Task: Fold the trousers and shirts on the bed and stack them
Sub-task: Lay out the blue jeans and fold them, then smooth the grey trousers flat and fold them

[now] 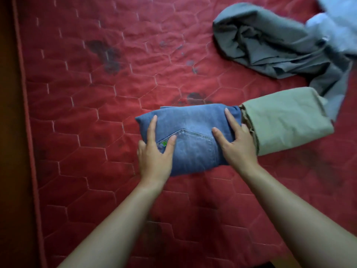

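**Q:** Where is the folded blue denim jeans bundle (190, 136) being kept?

**A:** It is being pressed onto the red quilted mattress of the bed (96, 93), with its right end touching the folded beige trousers (287, 118). The left hand (154, 151) is being laid over its left end and the right hand (237, 144) over its right end. Both are being held spread and nearly flat, with nothing being clasped.

**Q:** How is the bundle being judged for handling?

**A:** The denim is being judged thick, fairly heavy and springy, so the folds are likely to open if released. A hold at both short ends is being advised, with fingers underneath and thumbs on top. A crumpled grey garment (270, 47) and a pale blue garment (338, 26) are being left unfolded beyond.
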